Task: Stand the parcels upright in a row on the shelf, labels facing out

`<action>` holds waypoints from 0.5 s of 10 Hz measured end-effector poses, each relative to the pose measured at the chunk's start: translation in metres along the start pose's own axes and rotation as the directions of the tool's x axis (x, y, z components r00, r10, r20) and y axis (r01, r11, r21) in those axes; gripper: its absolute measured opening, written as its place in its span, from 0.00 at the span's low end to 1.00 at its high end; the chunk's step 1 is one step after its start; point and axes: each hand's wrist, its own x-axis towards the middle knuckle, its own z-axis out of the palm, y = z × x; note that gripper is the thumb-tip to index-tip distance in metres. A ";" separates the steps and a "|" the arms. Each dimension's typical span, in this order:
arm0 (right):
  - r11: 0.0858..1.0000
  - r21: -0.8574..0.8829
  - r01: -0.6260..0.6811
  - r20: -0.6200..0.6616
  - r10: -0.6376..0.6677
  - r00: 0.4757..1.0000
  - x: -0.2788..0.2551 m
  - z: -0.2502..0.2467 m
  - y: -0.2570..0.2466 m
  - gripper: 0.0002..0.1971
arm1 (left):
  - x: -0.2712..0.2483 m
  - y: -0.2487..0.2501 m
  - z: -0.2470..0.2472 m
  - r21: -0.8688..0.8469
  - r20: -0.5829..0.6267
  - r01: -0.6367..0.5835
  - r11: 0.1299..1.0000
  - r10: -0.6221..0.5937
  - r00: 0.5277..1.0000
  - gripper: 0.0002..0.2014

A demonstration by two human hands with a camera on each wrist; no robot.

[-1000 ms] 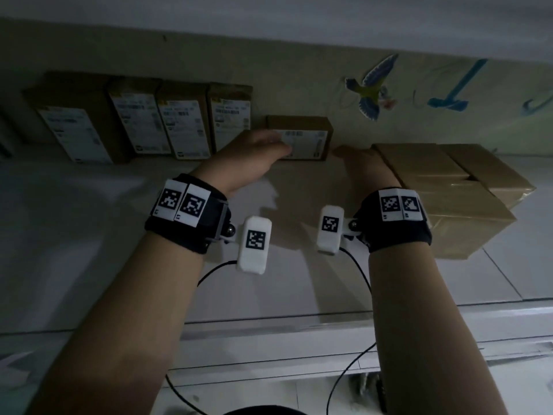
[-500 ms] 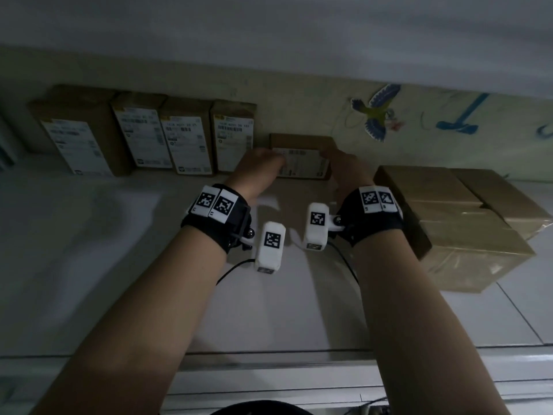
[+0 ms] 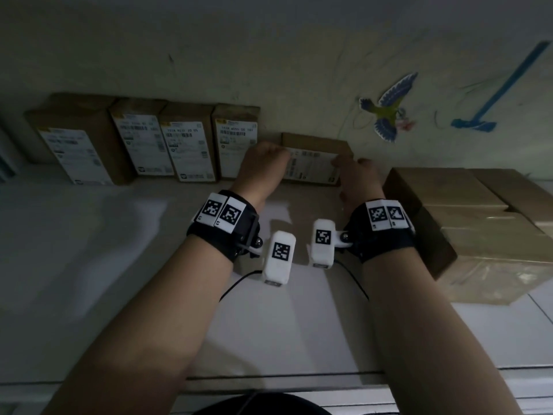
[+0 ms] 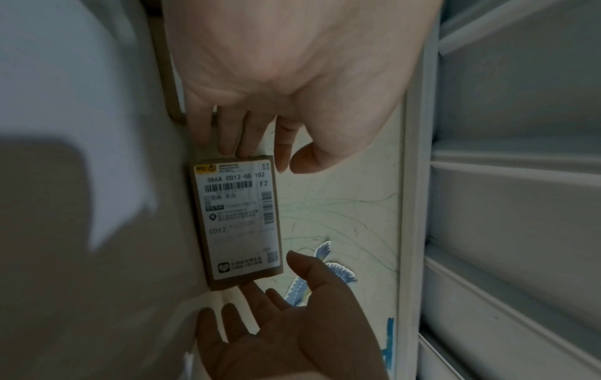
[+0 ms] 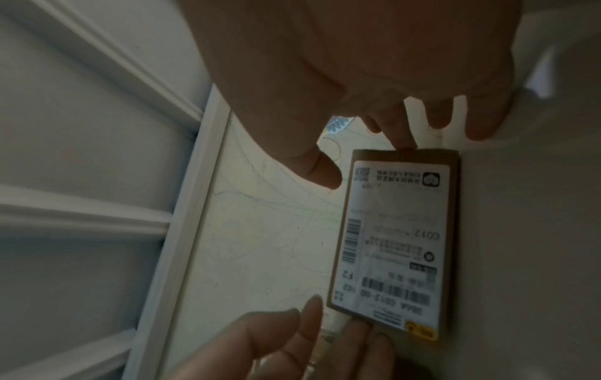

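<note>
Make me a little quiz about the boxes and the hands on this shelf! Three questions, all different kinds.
1. True or false: the small parcel between the two hands stands as tall as the four labelled parcels beside it.
2. Which hand is at the parcel's end nearest the bird sticker? A) left hand B) right hand
3. Fill in: the plain brown boxes on the person's right show no ____ toward the head camera.

Key:
1. False; it lies on its long side, lower than the row.
2. B
3. labels
</note>
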 end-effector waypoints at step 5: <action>0.985 0.154 0.073 0.025 -0.078 0.997 -0.004 0.011 0.013 0.35 | -0.032 0.004 -0.001 -0.216 0.098 -0.350 0.911 0.377 0.921 0.06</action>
